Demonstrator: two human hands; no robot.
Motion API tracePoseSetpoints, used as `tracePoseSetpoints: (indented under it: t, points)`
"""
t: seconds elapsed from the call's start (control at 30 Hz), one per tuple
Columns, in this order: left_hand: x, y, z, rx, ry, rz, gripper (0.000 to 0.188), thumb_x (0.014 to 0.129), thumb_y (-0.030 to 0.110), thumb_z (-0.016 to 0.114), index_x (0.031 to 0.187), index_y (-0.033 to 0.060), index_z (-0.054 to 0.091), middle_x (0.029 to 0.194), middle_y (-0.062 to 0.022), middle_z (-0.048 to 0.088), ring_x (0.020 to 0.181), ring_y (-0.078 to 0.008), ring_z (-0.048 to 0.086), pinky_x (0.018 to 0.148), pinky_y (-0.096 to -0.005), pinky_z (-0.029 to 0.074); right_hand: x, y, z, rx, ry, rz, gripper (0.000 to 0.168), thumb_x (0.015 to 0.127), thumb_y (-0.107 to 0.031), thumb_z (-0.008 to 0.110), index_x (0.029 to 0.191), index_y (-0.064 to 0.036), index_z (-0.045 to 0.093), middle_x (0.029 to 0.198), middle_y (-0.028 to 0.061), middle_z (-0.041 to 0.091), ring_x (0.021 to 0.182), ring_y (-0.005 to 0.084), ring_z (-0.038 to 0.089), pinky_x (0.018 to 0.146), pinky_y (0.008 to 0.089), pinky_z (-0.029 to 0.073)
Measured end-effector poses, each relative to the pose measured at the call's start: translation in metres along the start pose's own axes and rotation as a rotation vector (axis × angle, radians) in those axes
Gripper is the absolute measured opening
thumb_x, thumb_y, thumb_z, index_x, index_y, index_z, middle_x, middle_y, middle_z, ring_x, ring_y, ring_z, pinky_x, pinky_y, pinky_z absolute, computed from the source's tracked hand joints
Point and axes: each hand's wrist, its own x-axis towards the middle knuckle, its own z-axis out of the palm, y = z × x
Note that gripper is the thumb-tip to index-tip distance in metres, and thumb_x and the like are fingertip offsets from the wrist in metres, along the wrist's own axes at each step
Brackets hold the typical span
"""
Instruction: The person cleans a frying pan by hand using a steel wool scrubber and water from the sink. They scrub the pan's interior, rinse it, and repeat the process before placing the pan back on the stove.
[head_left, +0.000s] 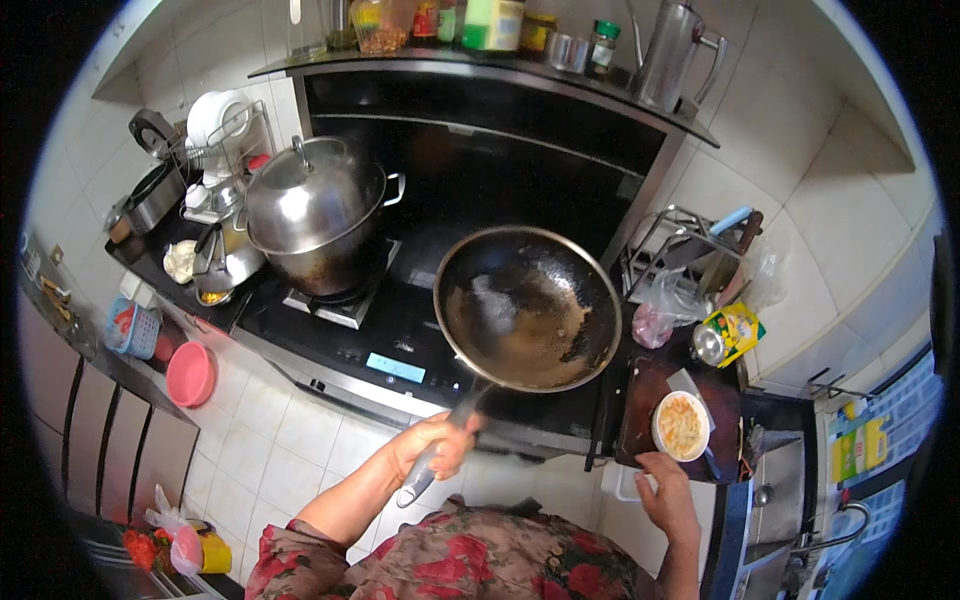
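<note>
My left hand (441, 445) is closed around the grey handle of a dark wok (529, 311). Brownish residue and shiny wet patches mark the wok's inside. It is over the right part of the black glass stove (409, 300); whether it rests on a burner cannot be told. My right hand (666, 491) is open, thumb and fingers apart, by the near edge of a dark cutting board (637, 397). Just beyond the fingertips, a white bowl (681, 425) of pale and orange shredded food sits on the board. Part of a cleaver blade (686, 382) shows behind the bowl.
A large lidded steel pot (315, 206) occupies the left burner. Jars and a steel jug (670, 52) line the shelf (480, 66) above the stove. Knives stand in a rack (645, 251) at right, near a yellow packet (739, 330). A sink (776, 480) lies far right.
</note>
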Motion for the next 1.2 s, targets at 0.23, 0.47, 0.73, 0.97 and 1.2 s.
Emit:
tracePoseSetpoints:
  t: [0.23,0.47,0.73,0.97,1.2]
  points:
    - [0.021,0.002,-0.022,-0.044,-0.018,0.053,0.012,0.086,0.007,0.048,0.098,0.0086,0.046,0.055,0.0013,0.042,0.037,-0.0111,0.041,0.037,-0.0265,0.037,0.013,-0.004,0.004,0.028,-0.041,-0.05,0.026,0.075,-0.002,0.061,0.101,0.003,0.059,0.097,0.0179,0.06,0.083,0.0301,0.06,0.076,0.0353,0.047]
    - [0.036,-0.006,-0.027,-0.046,-0.017,0.073,0.012,0.088,0.009,0.047,0.1,0.0088,0.046,0.056,0.001,0.043,0.038,-0.0111,0.042,0.037,-0.0262,0.037,0.018,0.009,0.006,0.034,-0.106,-0.042,0.027,0.075,0.0,0.061,0.102,0.003,0.059,0.096,0.0177,0.06,0.081,0.0291,0.06,0.075,0.0345,0.048]
    - [0.047,-0.009,-0.023,0.088,0.091,0.094,0.044,0.094,0.041,0.034,0.111,0.0025,0.046,0.057,-0.0031,0.044,0.036,-0.014,0.044,0.035,-0.0264,0.04,0.03,0.008,0.018,0.185,-0.191,-0.091,0.027,0.075,0.0,0.06,0.103,0.001,0.06,0.096,0.0172,0.06,0.08,0.0286,0.06,0.074,0.0339,0.047]
    - [0.016,-0.046,-0.098,0.609,0.744,0.007,0.059,0.091,0.051,0.039,0.102,-0.0045,0.055,0.067,-0.0131,0.06,0.048,-0.0185,0.06,0.043,-0.0274,0.051,0.03,0.01,0.016,0.202,-0.26,0.016,0.026,0.079,-0.002,0.057,0.104,0.003,0.059,0.1,0.018,0.059,0.079,0.0264,0.061,0.073,0.032,0.048]
    - [0.049,-0.109,-0.184,0.397,0.611,0.17,0.044,0.076,0.011,0.065,0.117,0.0026,0.051,0.11,-0.0079,0.056,0.096,-0.0109,0.056,0.079,-0.0213,0.049,0.027,0.019,0.015,0.193,-0.33,0.042,0.026,0.079,-0.002,0.057,0.105,0.002,0.059,0.099,0.0177,0.058,0.079,0.026,0.061,0.072,0.0317,0.048]
